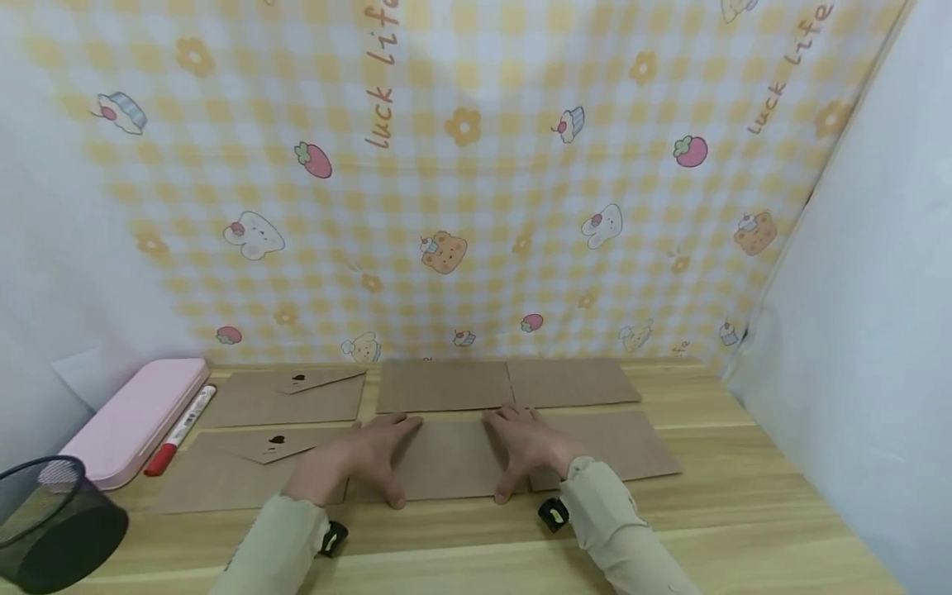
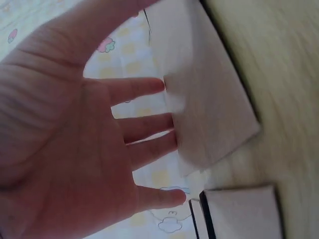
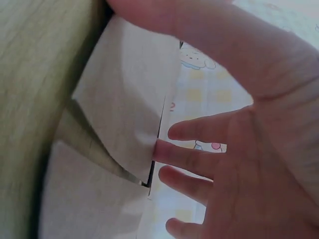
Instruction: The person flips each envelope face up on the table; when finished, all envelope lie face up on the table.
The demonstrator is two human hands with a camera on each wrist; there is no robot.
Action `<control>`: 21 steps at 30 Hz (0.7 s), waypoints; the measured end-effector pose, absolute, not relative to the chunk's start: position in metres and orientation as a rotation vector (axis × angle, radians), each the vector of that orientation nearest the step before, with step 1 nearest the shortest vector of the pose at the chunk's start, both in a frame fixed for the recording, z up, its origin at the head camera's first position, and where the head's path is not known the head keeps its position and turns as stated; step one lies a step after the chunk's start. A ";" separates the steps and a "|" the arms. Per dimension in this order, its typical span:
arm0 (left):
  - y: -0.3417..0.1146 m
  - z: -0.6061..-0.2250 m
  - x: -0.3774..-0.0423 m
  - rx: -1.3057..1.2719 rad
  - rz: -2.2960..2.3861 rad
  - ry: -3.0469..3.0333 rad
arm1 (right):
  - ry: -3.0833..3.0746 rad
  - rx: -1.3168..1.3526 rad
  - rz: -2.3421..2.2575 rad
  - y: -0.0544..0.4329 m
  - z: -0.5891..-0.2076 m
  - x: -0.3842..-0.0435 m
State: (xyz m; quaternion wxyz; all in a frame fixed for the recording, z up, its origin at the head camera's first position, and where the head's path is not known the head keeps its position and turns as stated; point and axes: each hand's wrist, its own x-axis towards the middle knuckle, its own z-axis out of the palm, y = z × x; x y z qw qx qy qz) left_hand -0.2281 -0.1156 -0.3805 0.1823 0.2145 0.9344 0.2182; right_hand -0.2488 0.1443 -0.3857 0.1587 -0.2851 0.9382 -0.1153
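A plain brown envelope (image 1: 449, 463) lies on the table in the front row, between my two hands. At its left side is my left hand (image 1: 372, 456), fingers straight and spread at the far edge, thumb at the near edge. My right hand (image 1: 530, 448) mirrors this on the right side. In the left wrist view, the fingertips (image 2: 172, 119) meet the edge of the envelope (image 2: 209, 104). A fingertip (image 3: 162, 149) touches the same envelope (image 3: 124, 84) in the right wrist view. Another plain envelope (image 1: 610, 446) sits directly right, partly under my right wrist.
Two envelopes with pointed flaps and black marks, one behind (image 1: 297, 405) the other (image 1: 223, 479), lie at left. Behind my hands are two plain envelopes, left (image 1: 439, 384) and right (image 1: 573, 382). A pink case (image 1: 141, 421), red-capped marker (image 1: 178, 430) and black mesh cup (image 1: 74, 537) stand far left.
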 end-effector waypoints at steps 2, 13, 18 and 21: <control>-0.115 -0.381 -0.228 0.612 0.597 2.637 | 2.684 -0.820 -0.352 0.146 -0.387 -0.249; -0.125 -0.371 -0.229 0.781 0.671 2.755 | 2.643 -0.909 -0.732 0.154 -0.373 -0.245; -0.137 -0.362 -0.231 0.835 0.703 2.770 | 2.651 -0.974 -0.927 0.159 -0.356 -0.235; -0.147 -0.357 -0.231 0.817 0.723 2.778 | 2.699 -1.066 -0.998 0.168 -0.348 -0.226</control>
